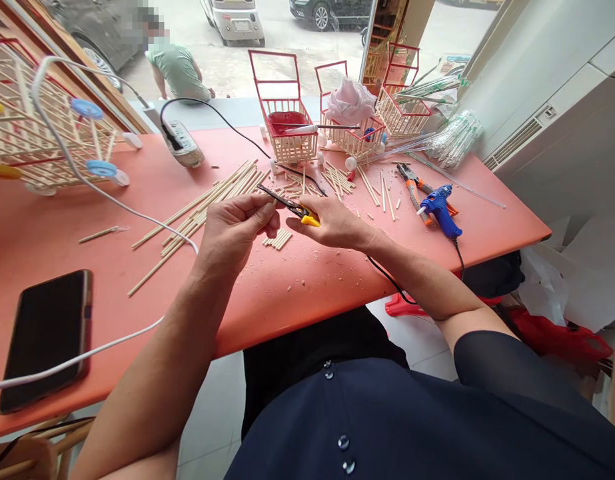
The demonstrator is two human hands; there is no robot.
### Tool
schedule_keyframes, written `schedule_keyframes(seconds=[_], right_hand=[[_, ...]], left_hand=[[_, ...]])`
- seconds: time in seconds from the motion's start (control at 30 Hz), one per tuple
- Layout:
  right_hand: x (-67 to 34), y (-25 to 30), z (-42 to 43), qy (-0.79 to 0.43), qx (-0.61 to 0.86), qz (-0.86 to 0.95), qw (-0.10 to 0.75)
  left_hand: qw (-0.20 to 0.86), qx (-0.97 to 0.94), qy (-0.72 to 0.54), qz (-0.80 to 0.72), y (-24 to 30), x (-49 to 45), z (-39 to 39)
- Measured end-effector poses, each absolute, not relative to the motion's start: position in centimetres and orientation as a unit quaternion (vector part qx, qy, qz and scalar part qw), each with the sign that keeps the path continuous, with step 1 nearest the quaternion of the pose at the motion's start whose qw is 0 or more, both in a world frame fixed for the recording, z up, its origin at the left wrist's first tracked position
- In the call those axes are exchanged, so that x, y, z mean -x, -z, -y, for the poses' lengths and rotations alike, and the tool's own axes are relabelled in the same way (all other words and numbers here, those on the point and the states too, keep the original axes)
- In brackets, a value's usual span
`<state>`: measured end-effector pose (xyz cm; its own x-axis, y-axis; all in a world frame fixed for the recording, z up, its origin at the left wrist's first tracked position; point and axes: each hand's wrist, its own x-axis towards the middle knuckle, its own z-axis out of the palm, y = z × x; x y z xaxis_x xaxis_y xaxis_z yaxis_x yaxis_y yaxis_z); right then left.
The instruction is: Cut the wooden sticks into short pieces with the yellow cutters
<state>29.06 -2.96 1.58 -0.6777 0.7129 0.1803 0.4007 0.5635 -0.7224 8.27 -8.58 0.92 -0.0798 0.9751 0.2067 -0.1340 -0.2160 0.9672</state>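
Note:
My right hand [332, 220] is closed around a yellow-handled tool [310, 217] with a long, narrow dark blade pointing left; its exact kind is hard to make out. The fingers of my left hand [240, 227] are pinched close to that blade, and whatever is between them is mostly hidden. Just below the hands lies a row of short cut sticks [277, 240]. A bundle of long thin wooden sticks [212, 203] lies behind and to the left of my left hand. More short sticks [338, 180] lie beyond my right hand.
Small stick-built carts [294, 145] stand at the back of the pink table [307, 293]. A blue glue gun [441, 208] and orange-handled pliers [412, 187] lie right. A phone [47, 340], white cable [112, 203] and power strip [182, 143] are left. A person [180, 70] sits outside.

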Motion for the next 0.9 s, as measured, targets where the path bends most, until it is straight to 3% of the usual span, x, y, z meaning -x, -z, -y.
schedule_keyframes(seconds=[0.23, 0.5, 0.9], right_hand=[[-29.0, -1.9, 3.1, -0.376, 0.297, 0.855, 0.2], [-29.0, -1.0, 2.5, -0.263, 0.334, 0.872, 0.242], [-29.4, -1.8, 2.8, -0.273, 0.305, 0.881, 0.235]], left_hand=[[0.492, -0.49, -0.591, -0.411, -0.9, -7.8, 8.3], [0.544, -0.482, -0.562, -0.395, -1.0, -7.4, 8.2], [0.587, -0.492, -0.519, -0.378, -1.3, -6.7, 8.3]])
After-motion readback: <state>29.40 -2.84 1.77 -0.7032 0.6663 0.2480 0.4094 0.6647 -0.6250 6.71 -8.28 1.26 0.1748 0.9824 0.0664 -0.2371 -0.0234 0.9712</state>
